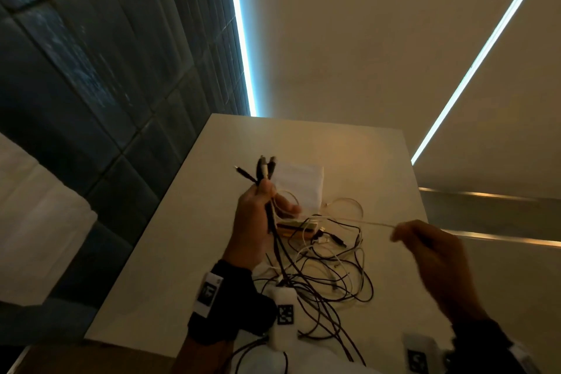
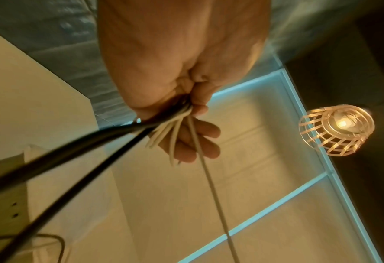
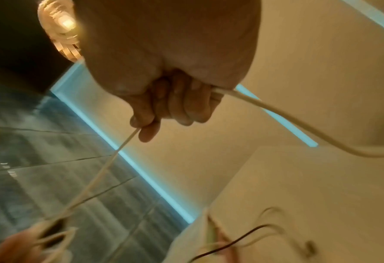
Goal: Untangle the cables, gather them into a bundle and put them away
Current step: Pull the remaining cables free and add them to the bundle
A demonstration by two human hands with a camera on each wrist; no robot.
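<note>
At the bottom of my head view, black wrist straps (image 1: 223, 310) carrying white tagged blocks sit closest to the lens. Above them my left hand (image 1: 258, 215) is raised over the white table (image 1: 182, 237), fingers curled round a bunch of black and white cables (image 1: 267, 173) whose plug ends stick up past the thumb. My right hand (image 1: 431, 249), blurred, is out to the right, pinching one white cable (image 1: 364, 221) drawn taut between the two hands. The loose tangle (image 1: 328, 264) of black and white leads lies on the table below and between my hands, beside a white pouch (image 1: 303, 188) and a flat orange-brown object I cannot identify.

From the left wrist, my left hand (image 2: 181, 71) fills the top of the frame, clamped on the cables: two black leads (image 2: 74, 156) run toward the lens, several white ones fan across the fingers (image 2: 206, 140), and a single white line stretches away downward. A slatted lamp (image 2: 337, 131) glows at right.

From the right wrist, my right hand (image 3: 170, 85) is closed round the white cable (image 3: 298, 124), which leaves the fist at right and, thinner, from between thumb and forefinger toward the blurred left hand (image 3: 17, 247) at lower left.
</note>
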